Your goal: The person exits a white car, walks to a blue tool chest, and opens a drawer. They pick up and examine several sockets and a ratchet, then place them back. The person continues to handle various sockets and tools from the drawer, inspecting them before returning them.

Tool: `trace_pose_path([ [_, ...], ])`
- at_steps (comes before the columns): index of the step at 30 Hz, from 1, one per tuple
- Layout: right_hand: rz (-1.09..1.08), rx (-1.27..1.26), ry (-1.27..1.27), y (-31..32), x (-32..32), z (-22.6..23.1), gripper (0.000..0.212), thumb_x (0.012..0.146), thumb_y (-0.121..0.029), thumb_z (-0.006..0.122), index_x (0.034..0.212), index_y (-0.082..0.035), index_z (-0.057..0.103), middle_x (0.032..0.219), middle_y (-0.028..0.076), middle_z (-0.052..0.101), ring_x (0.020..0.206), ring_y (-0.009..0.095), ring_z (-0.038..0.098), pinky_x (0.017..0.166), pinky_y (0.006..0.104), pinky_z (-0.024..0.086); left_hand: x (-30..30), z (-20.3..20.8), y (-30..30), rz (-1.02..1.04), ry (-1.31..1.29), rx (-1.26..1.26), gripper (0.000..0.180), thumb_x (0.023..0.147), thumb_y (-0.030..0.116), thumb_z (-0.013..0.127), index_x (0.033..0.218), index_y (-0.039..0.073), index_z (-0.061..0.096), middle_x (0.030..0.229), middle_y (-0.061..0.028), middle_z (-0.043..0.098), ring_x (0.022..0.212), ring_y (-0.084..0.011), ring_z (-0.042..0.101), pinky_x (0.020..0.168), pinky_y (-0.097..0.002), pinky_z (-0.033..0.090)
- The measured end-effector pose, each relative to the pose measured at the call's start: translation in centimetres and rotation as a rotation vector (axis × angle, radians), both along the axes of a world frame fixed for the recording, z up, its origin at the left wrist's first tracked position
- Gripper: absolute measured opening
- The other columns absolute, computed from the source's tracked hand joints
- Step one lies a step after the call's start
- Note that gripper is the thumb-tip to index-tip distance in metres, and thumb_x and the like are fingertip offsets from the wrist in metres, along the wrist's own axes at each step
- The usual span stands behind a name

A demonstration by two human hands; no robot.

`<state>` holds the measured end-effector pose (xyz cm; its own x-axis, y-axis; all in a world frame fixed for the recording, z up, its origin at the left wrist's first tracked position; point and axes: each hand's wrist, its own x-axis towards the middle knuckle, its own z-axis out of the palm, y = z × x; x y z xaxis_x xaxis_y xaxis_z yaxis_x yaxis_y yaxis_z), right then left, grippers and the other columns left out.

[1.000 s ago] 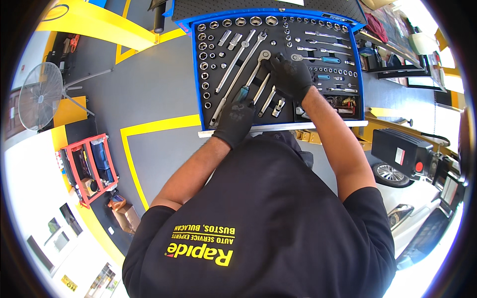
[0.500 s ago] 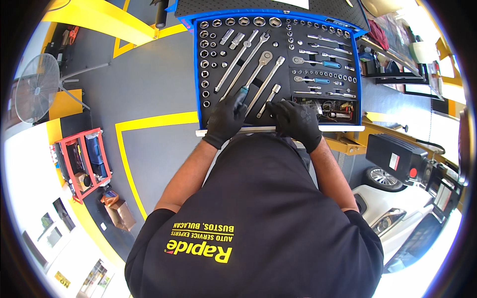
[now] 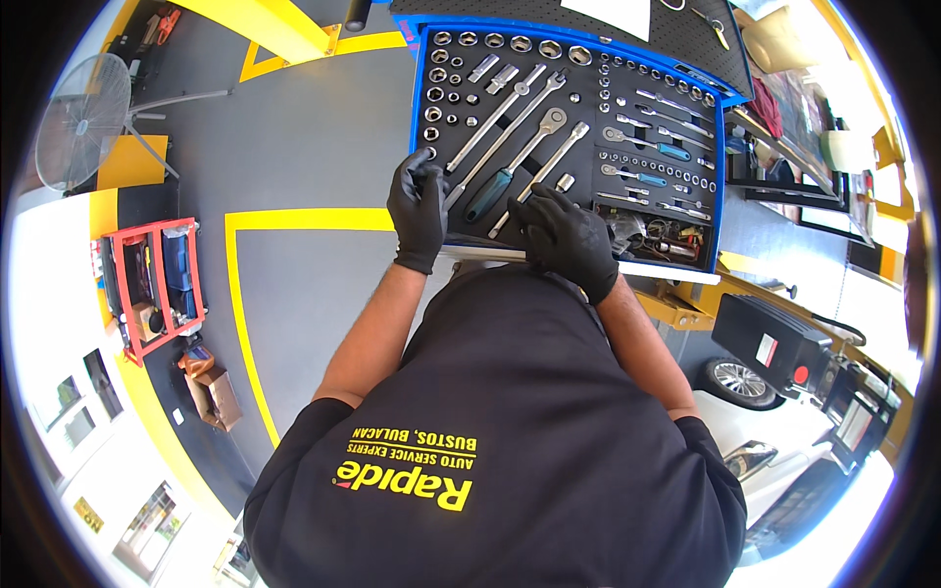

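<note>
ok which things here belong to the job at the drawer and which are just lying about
Belongs, it seems: drawer, sockets, big ratchet, long bar, short bar by the right hand

Just lying or standing about: fan, red rack, cardboard box, white sheet, red cloth

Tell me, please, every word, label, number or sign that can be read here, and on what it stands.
Yellow lettering on the black shirt: legible, upside down; I won't copy its wording.
White label on the black box-shaped unit: too small to read.
Small yellow sign at lower left: too blurred to read.
Dark strip at the far edge of the blue drawer: marks too small to read.
</note>
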<state>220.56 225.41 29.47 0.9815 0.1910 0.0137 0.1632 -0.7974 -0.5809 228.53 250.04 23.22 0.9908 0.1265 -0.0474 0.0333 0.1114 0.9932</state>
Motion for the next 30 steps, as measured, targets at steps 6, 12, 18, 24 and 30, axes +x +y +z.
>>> trace_pose_path([
  [6,0.128,0.003,0.139,0.8,2.2,0.6,0.041,0.091,-0.023,0.069,0.131,-0.012,0.073,0.135,0.015,0.070,0.105,0.036,0.075,0.084,0.0480,0.062,1.2,1.2,2.9,0.063,-0.174,0.331,0.035,0.101,0.005,0.067,0.135,-0.001,0.065,0.098,-0.0070,0.071,0.076,-0.0123,0.064,0.071,-0.0290,0.055],
  [12,0.093,0.074,-0.061,3.3,3.4,-0.3,0.042,0.090,-0.024,0.069,0.128,-0.007,0.069,0.132,0.017,0.067,0.100,0.041,0.074,0.082,0.0497,0.062,2.6,-2.2,5.0,-0.017,-0.050,0.789,0.052,0.093,0.022,0.077,0.137,-0.001,0.060,0.131,-0.0232,0.060,0.119,-0.0386,0.061,0.103,-0.0483,0.051],
  [18,0.153,0.030,0.025,4.4,4.5,-0.1,0.044,0.090,-0.024,0.067,0.130,-0.005,0.066,0.128,0.018,0.067,0.097,0.042,0.073,0.082,0.0512,0.061,2.9,-4.0,5.0,-0.092,0.045,0.784,0.058,0.098,0.033,0.077,0.141,-0.002,0.059,0.131,-0.0241,0.061,0.115,-0.0361,0.067,0.099,-0.0465,0.055],
  [24,0.238,-0.057,-0.015,6.1,5.6,-0.7,0.050,0.091,-0.026,0.068,0.137,-0.006,0.065,0.140,0.019,0.066,0.109,0.041,0.073,0.085,0.0506,0.062,3.2,-5.3,5.4,-0.081,0.195,0.671,0.057,0.104,0.042,0.070,0.136,-0.005,0.062,0.126,-0.0261,0.068,0.112,-0.0330,0.070,0.096,-0.0425,0.056],
  [30,0.176,-0.025,-0.129,6.9,7.4,-2.9,0.050,0.092,-0.029,0.069,0.136,-0.007,0.067,0.145,0.019,0.067,0.094,0.039,0.077,0.078,0.0479,0.064,3.0,-4.3,5.0,-0.130,0.167,0.487,0.058,0.103,0.041,0.072,0.137,-0.004,0.059,0.126,-0.0241,0.064,0.111,-0.0337,0.068,0.095,-0.0448,0.057],
])
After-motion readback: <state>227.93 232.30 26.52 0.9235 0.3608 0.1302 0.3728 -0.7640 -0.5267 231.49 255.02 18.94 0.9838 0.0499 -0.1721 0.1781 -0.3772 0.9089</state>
